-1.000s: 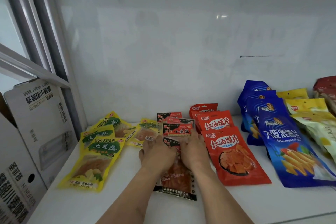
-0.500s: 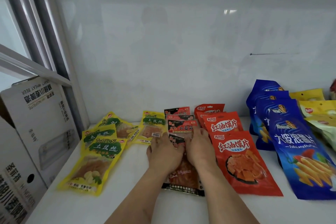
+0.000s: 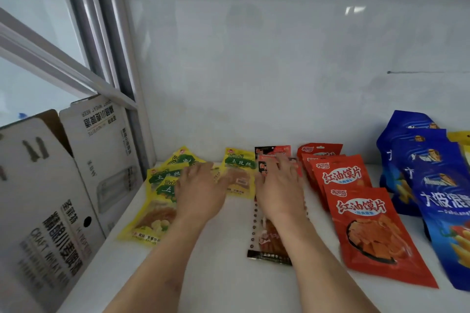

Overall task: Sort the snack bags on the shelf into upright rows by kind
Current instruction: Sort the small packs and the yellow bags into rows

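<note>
Snack bags lie flat in rows on the white shelf [image 3: 229, 274]. Yellow-green bags [image 3: 152, 221] are piled at the left, with one more yellow bag [image 3: 240, 173] beside them. My left hand [image 3: 201, 190] hovers with spread fingers over the gap between them, its thumb by that single bag. My right hand [image 3: 279, 185] rests flat with straight fingers on the row of dark red-and-black bags [image 3: 267, 244]. Orange-red bags [image 3: 368, 223] overlap in a row to the right, then blue bags [image 3: 442, 198].
White cardboard boxes [image 3: 63, 198] with black print stand against the shelf's left edge. A metal frame post [image 3: 122, 58] rises at the back left. The white back wall [image 3: 279, 71] stands close behind the bags. A yellow bag edge [image 3: 460, 137] peeks in at far right.
My left hand has left the red-and-black bags and moved left toward the yellow bags. My right hand stays on the red-and-black row. The camera view has shifted left.
</note>
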